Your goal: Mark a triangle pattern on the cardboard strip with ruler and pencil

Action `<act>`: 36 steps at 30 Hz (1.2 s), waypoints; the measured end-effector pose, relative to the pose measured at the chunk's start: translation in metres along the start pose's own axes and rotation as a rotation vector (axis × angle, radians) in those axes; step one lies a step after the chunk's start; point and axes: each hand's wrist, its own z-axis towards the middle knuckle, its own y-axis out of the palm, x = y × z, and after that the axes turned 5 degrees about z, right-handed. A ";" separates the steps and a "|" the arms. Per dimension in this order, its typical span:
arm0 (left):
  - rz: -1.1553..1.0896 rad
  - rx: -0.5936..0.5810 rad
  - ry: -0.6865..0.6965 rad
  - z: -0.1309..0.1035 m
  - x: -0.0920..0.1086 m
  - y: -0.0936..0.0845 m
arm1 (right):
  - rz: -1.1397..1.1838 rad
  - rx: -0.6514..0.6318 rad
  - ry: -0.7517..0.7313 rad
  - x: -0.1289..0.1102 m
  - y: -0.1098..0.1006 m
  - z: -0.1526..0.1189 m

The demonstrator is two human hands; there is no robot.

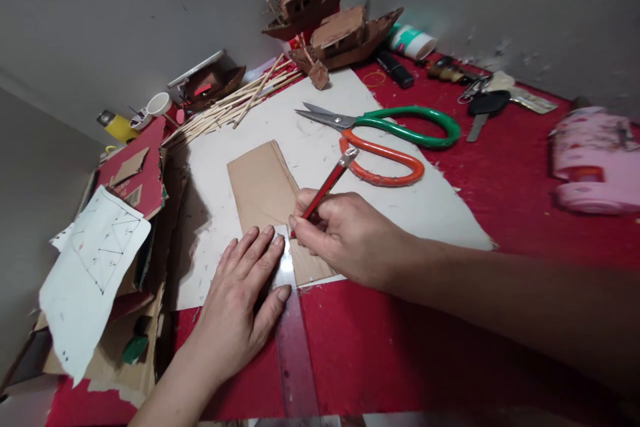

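Note:
A flat piece of brown cardboard [263, 183] lies on a white sheet [210, 167] spread over the red table. My left hand [250, 287] rests flat with fingers stretched out, pressing a clear ruler [295, 347] against the lower part of the cardboard. The ruler runs toward me past the sheet's edge. In my right hand [340, 233] I grip a red pencil [327, 183], its tip down at the ruler's right edge on the cardboard. Beyond my right hand lie scissors [350, 121] with one green and one orange handle, blades slightly apart.
Brown model boats [345, 33] and thin wooden sticks [235, 103] stand at the back. To the left, a paper with drawn lines [100, 253] lies on stacked cardboard [145, 173]. Keys [490, 101], a black marker [395, 69] and a pink object [595, 160] sit on the right.

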 end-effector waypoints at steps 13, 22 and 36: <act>-0.032 -0.039 -0.022 0.001 0.002 -0.004 | 0.085 0.004 0.006 0.001 0.002 -0.001; -0.041 -0.059 -0.031 0.000 0.002 -0.005 | 0.176 0.003 0.029 0.003 0.006 -0.001; -0.058 -0.049 -0.020 0.001 0.001 -0.004 | 0.150 -0.061 -0.033 0.006 0.016 -0.013</act>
